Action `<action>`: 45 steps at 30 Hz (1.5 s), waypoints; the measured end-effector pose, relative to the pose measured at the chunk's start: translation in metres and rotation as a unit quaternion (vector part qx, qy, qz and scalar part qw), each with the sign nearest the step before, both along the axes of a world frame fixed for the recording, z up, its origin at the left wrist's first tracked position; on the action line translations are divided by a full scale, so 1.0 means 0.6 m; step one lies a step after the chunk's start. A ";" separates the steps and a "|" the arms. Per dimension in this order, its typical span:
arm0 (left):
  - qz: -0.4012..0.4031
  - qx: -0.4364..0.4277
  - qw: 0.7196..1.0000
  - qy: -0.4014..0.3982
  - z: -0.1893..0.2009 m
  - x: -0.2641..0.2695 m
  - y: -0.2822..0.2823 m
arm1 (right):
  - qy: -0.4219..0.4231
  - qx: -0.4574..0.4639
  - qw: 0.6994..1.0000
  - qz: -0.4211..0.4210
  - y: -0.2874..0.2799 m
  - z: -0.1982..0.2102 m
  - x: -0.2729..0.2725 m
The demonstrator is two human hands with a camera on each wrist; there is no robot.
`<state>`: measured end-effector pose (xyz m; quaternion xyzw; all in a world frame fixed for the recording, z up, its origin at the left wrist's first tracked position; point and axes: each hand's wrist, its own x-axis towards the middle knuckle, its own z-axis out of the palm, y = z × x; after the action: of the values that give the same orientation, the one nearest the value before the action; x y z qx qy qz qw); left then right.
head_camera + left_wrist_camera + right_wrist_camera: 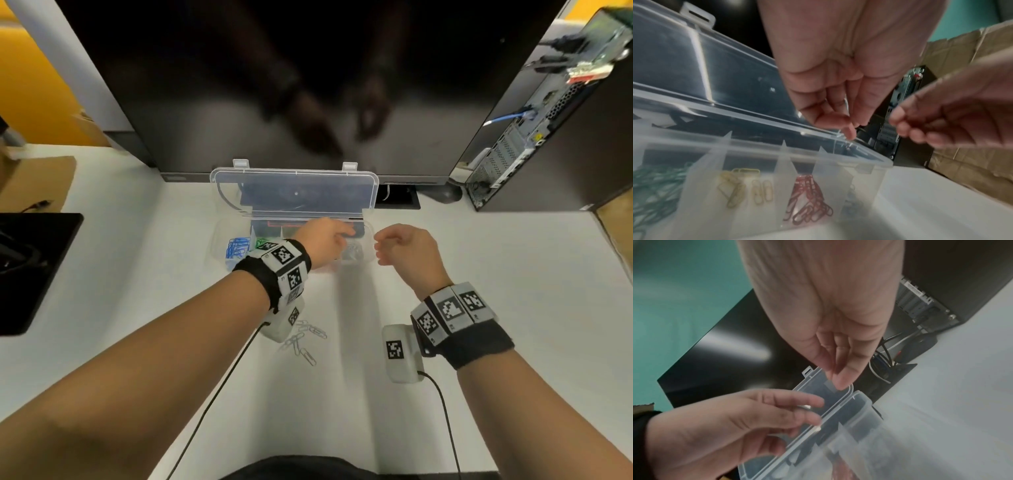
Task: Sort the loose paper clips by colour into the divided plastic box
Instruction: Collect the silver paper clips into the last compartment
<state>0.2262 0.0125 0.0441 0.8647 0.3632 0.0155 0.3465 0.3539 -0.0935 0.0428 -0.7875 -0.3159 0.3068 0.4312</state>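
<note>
The clear divided box point(369, 236) stands open in front of the monitor, its lid point(294, 192) tilted back. Its compartments hold blue clips point(236, 247), green clips point(653, 186), yellow clips point(740, 186) and red clips point(809, 199). My left hand point(329, 236) hovers over the right end of the box and pinches a silver paper clip point(805, 407) between its fingers. My right hand point(380, 246) hangs just right of the box, fingers loosely drawn together, nothing visible in them. Several loose silver clips point(303, 337) lie on the white table under my left wrist.
A large dark monitor point(274, 85) rises directly behind the box. A computer tower point(548, 137) with cables stands at the back right. A black flat object point(30, 260) and cardboard point(37, 178) lie at the left. Wrist-camera cables point(219, 394) trail across the table.
</note>
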 end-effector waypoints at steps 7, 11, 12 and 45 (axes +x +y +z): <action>-0.006 -0.040 0.993 0.110 -0.029 -0.145 -0.024 | -0.076 -0.191 0.962 0.181 -0.067 -0.078 -0.072; -0.013 -0.067 0.975 0.209 -0.080 -0.209 -0.055 | -0.141 -0.240 0.916 0.288 -0.089 -0.102 -0.131; -0.017 -0.063 0.976 0.206 -0.090 -0.215 -0.065 | -0.161 -0.233 0.909 0.306 -0.093 -0.105 -0.147; 0.135 -0.103 0.984 -0.058 -0.127 -0.233 -0.059 | -0.103 -0.127 0.964 0.211 -0.032 -0.109 -0.166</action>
<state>0.0865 -0.0230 -0.0324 0.7652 0.4558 0.0749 0.4484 0.2543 -0.1127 -0.0224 -0.7788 -0.4759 0.3454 0.2182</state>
